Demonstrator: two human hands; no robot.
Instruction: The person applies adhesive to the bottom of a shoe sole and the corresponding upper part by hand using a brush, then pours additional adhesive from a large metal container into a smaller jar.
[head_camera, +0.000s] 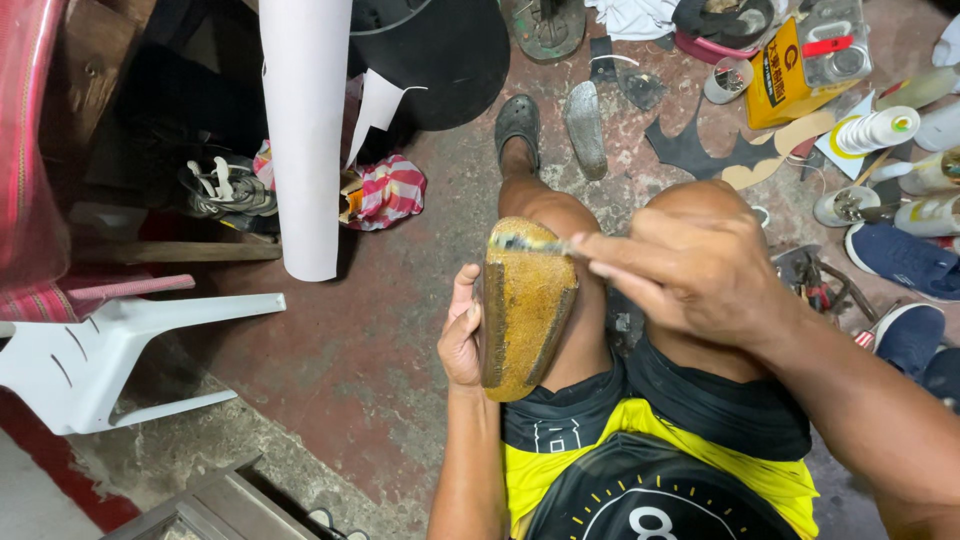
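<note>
While the left hand (462, 335) cups the edge of a yellowish shoe sole (525, 305) resting on the left thigh, the right hand (690, 270) pinches a small brush (530, 243) whose bristles touch the sole's far end. Its long axis runs away from the body, toe end toward the knee. On the floor (350, 370), a yellow can (790, 75) lies tilted beside thread spools (880, 130); its contents are hidden. Sneakers (905, 260) are cut off at the right edge.
</note>
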